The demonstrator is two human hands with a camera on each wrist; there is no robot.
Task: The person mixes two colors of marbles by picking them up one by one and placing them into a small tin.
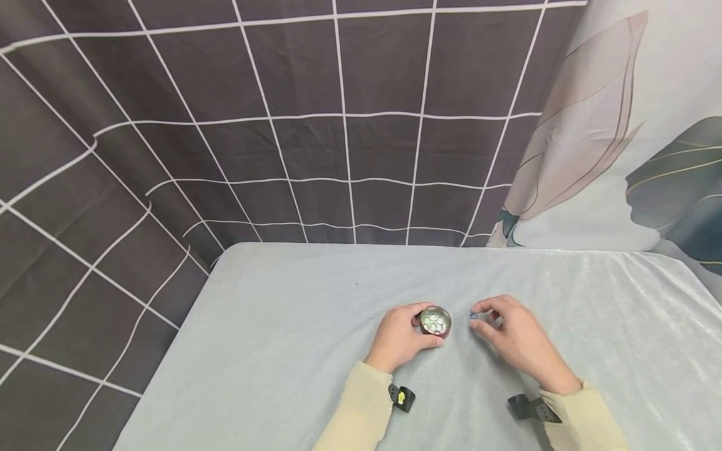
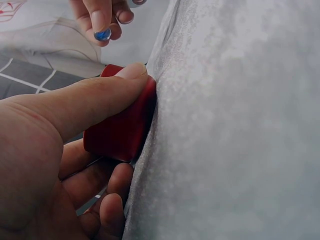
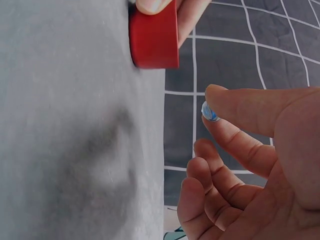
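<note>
A small round red container (image 3: 156, 42) stands on the cloth-covered table. From the head view, several clear, glassy marbles (image 1: 434, 323) show inside it. My left hand (image 1: 399, 336) grips the container from its left side, the thumb along the near wall and fingers around the far side. To the right of it, a little above the cloth, my right hand (image 1: 517, 335) pinches a clear and blue glass marble (image 3: 209, 112) between thumb and index finger. The other fingers of that hand curl loosely below. A short gap separates this marble from the container.
Light grey velvety cloth (image 1: 271, 338) covers the table and wrinkles toward the right. Behind the table's far edge hangs a dark curtain (image 1: 304, 150) with white grid lines. A pale leaf-patterned curtain (image 1: 586, 156) hangs at the back right.
</note>
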